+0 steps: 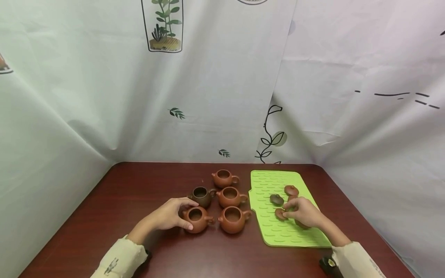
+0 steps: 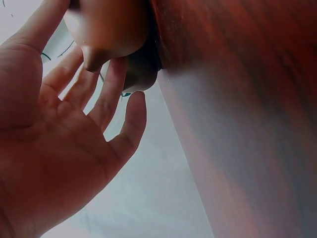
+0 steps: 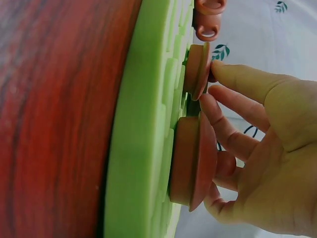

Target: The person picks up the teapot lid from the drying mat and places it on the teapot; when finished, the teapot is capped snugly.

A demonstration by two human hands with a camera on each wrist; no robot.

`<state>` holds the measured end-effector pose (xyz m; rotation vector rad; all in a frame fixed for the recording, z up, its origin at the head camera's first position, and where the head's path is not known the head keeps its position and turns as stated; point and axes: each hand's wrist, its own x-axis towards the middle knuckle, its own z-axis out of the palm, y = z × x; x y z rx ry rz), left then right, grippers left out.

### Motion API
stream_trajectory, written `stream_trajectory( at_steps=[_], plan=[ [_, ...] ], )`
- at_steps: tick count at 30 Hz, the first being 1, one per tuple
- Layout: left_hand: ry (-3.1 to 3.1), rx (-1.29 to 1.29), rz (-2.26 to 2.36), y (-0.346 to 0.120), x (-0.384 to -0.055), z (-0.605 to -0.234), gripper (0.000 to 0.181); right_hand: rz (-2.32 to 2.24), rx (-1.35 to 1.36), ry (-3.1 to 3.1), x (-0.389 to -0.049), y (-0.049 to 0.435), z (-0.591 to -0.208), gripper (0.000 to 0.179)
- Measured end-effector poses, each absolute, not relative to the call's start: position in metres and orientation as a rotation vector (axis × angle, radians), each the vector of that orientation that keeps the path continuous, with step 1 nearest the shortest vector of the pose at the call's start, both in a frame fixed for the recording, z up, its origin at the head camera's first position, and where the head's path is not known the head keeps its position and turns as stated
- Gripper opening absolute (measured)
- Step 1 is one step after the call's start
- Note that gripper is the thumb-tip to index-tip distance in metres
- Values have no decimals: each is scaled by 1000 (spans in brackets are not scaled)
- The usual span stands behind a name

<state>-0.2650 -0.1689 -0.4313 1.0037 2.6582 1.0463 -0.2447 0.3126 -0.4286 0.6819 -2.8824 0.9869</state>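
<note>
In the head view my left hand (image 1: 168,214) holds a reddish-brown clay teapot (image 1: 199,227) without a lid, thumb at its front and fingers round its far side. Its spout shows between the fingers in the left wrist view. Just behind it stands a dark brown lidless teapot (image 1: 202,200). On the green mat (image 1: 278,236), my right hand (image 1: 306,212) pinches the knob of a small reddish lid (image 3: 194,72) between thumb and fingertips. A larger reddish lid (image 3: 190,163) lies under this hand. Beyond are a dark lid (image 1: 276,199) and another reddish lid (image 1: 291,190).
Three more lidless reddish teapots, at the back (image 1: 223,180), middle (image 1: 230,199) and front (image 1: 232,224), form a column left of the mat, handles to the right. The dark red table (image 1: 156,177) is bounded by pale printed cloth (image 1: 215,85).
</note>
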Motion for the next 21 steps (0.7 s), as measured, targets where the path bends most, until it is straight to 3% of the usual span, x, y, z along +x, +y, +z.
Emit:
stream_trajectory(
  at_steps=[21],
  plan=[
    [2639, 910, 1083, -168, -263, -429, 69, 1085, 734, -2868, -250, 313, -431, 11]
  ],
)
